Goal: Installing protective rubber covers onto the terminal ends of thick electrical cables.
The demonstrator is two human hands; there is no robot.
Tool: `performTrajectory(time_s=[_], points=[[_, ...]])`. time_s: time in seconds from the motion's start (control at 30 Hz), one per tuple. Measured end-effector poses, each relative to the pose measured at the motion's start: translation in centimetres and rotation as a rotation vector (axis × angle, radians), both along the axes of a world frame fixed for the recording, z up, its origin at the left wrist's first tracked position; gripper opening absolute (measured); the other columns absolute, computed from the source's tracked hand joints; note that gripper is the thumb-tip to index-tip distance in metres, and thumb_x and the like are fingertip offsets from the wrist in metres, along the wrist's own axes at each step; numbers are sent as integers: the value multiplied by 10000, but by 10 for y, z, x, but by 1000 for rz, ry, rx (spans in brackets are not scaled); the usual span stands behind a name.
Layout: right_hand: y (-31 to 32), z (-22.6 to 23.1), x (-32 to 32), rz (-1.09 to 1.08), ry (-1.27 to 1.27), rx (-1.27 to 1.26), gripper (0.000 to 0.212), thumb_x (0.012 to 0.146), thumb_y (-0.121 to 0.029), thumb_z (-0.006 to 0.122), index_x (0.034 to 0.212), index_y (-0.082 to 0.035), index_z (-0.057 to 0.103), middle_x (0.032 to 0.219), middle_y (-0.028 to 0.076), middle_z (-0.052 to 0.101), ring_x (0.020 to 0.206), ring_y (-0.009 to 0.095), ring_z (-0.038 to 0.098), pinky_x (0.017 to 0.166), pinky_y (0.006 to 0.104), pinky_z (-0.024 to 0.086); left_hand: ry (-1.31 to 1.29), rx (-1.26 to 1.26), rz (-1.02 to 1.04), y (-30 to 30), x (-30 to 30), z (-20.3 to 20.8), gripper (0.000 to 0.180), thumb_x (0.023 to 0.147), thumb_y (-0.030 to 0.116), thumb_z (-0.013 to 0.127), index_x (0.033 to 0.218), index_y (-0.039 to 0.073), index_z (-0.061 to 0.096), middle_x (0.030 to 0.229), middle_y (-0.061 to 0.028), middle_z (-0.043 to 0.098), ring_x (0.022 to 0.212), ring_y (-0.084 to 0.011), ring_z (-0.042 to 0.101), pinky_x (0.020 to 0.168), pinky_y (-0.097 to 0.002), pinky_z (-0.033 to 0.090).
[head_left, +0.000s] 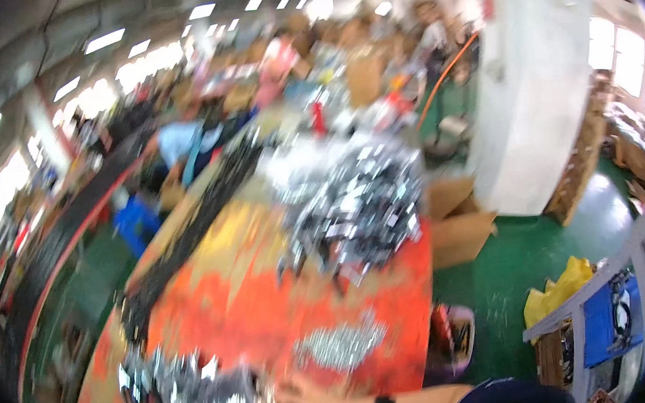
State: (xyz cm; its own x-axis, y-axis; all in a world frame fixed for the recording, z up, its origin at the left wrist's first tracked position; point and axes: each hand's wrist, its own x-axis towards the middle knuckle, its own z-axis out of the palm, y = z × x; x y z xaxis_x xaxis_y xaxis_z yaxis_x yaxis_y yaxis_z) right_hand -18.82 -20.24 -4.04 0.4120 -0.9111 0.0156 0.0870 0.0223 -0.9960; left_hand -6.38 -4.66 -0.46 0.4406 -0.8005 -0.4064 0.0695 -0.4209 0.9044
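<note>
My right hand [310,396] reaches in from the lower right, a dark band on its wrist. It is beside a pile of shiny dark and clear plastic packets [210,401] at the near edge of the worn red-orange table [231,307]. Motion blur smears the fingers, so their grip cannot be made out. A flat heap of small silvery pieces [344,344] lies just beyond this hand. Farther back is a large mound of glossy silver-and-black packets [358,197]. My left hand does not show.
Black strips [184,245] run along the table's left side. Beyond them is a dark conveyor belt [63,231], with a person in light blue [180,142] nearby. To the right stand open cardboard boxes [456,222], a bin [457,337], a white pillar [524,83] and a grey rack [576,332].
</note>
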Motion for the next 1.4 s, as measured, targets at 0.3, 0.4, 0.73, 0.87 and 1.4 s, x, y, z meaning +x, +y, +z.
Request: performTrajectory(time_s=[0.3, 0.4, 0.73, 0.87, 1.4], points=[[-1, 59, -24, 144, -209, -186, 338, 870, -38, 593, 1181, -30, 460, 1042, 82, 552, 1010, 177, 524, 904, 322, 424, 75, -21, -102, -51, -7, 11, 300, 767, 52, 637, 1060, -1, 603, 981, -93, 645, 823, -150, 603, 748, -279, 492], [-6, 50, -25, 221, -279, -147, 382, 849, 4, 603, 1201, -48, 462, 1089, 74, 556, 1047, 179, 525, 927, 334, 424, 77, -16, -89, -58, -8, 10, 293, 772, 54, 634, 1058, -2, 603, 978, -93, 646, 822, -151, 604, 747, -281, 492], [7, 45, -32, 204, -501, 49, 375, 837, 40, 612, 1178, -54, 488, 1065, 68, 586, 1026, 178, 562, 905, 331, 456, 97, -10, -58, -45, -2, 6, 268, 790, 59, 624, 1050, -4, 603, 969, -94, 649, 819, -154, 607, 743, -288, 492], [14, 22, -30, 81, -276, 233, 355, 824, -7, 654, 1141, -28, 497, 1051, 91, 591, 995, 189, 575, 861, 334, 478, 99, -10, -51, -41, 0, 6, 259, 797, 62, 620, 1047, -4, 603, 965, -94, 650, 817, -155, 608, 741, -291, 492], [101, -73, 22, 403, -11, 224, 286, 770, -277, 754, 852, -19, 662, 729, 71, 623, 647, 157, 534, 591, 317, 447, 109, 0, -57, -26, 9, 4, 223, 824, 70, 603, 1034, -7, 603, 950, -96, 654, 812, -161, 613, 735, -302, 492]])
